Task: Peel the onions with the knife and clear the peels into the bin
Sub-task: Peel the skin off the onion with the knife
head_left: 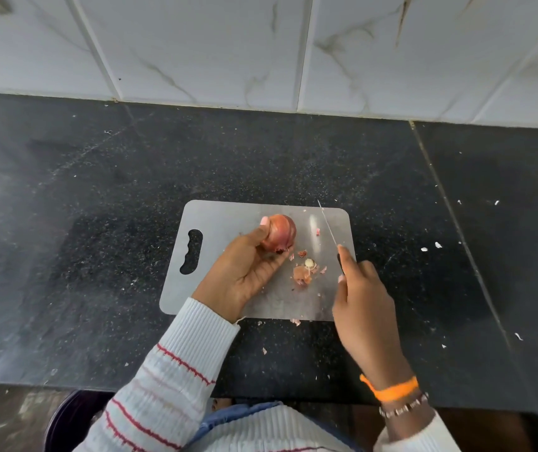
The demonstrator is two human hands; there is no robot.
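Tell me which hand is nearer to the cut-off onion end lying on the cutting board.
Left, narrowly. The left hand, holding the onion, has its thumb just left of the cut-off onion end. The right hand, holding the knife, is farther off to its right.

No legible text, labels, brands, numbers or signs anywhere in view.
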